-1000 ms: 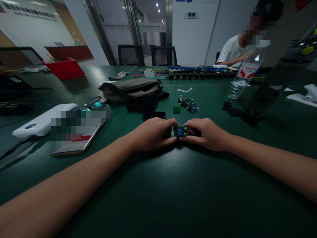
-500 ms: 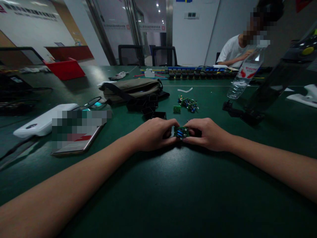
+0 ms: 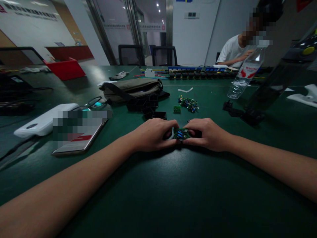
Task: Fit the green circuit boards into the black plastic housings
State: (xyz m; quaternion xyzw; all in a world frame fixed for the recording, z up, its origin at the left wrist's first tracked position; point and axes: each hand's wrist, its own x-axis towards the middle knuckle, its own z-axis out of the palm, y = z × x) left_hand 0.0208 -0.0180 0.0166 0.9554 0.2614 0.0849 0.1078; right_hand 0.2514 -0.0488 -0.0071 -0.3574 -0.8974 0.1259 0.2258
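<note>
Between my two hands is a small green circuit board point(image 3: 180, 134) with blue components on its face, held just above the table point(image 3: 178, 191). My left hand point(image 3: 158, 134) pinches its left side between thumb and fingers, where a pale strip also shows. On the right side, my right hand point(image 3: 206, 134) grips the board with thumb and forefinger. Beyond my hands lie a small bare green board point(image 3: 177, 109) and a pile of populated circuit boards point(image 3: 189, 103). Several black plastic boxes point(image 3: 150, 107) stand to their left.
A khaki pouch point(image 3: 133, 88) lies behind the boxes. To the left are a phone-sized box point(image 3: 81, 143), a white device point(image 3: 44, 122) and glasses point(image 3: 95, 104). A water bottle point(image 3: 247, 72) and a dark clear bottle point(image 3: 274, 76) stand right. Across the table sits a person point(image 3: 232, 49).
The circuit board has shifted and tilted very slightly between my fingers. Both hands keep their grip in nearly the same place.
</note>
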